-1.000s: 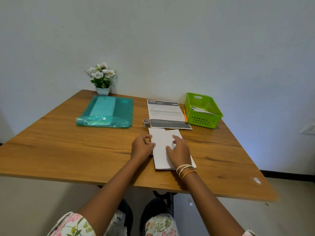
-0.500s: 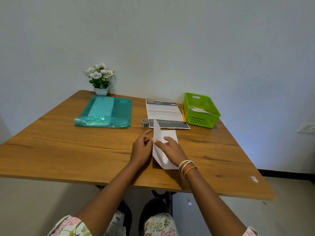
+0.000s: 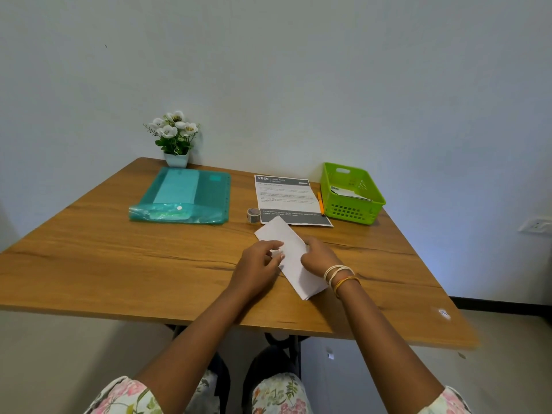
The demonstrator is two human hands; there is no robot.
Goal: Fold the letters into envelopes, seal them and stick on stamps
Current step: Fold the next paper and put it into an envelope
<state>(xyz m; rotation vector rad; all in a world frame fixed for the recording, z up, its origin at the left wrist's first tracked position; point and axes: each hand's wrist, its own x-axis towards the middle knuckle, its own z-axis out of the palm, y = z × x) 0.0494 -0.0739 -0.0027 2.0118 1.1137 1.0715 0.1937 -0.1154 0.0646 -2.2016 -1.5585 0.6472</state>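
A white folded letter (image 3: 289, 251) lies slanted on the wooden table (image 3: 119, 258), its far corner near a printed sheet (image 3: 286, 196). My left hand (image 3: 259, 263) pinches the letter's left edge with its fingertips. My right hand (image 3: 320, 256) grips the right edge, fingers curled over the paper. A small roll of tape (image 3: 253, 215) stands just left of the printed sheet. A teal plastic folder (image 3: 191, 195) with pale envelopes inside lies at the back left.
A green plastic basket (image 3: 352, 195) holding some papers sits at the back right, with an orange pen (image 3: 320, 203) beside it. A white pot of flowers (image 3: 175, 138) stands at the far left corner against the wall.
The paper lay flat and wide a second ago. One half was lifted and folded over, and the narrower letter has turned to lie slanted between both hands.
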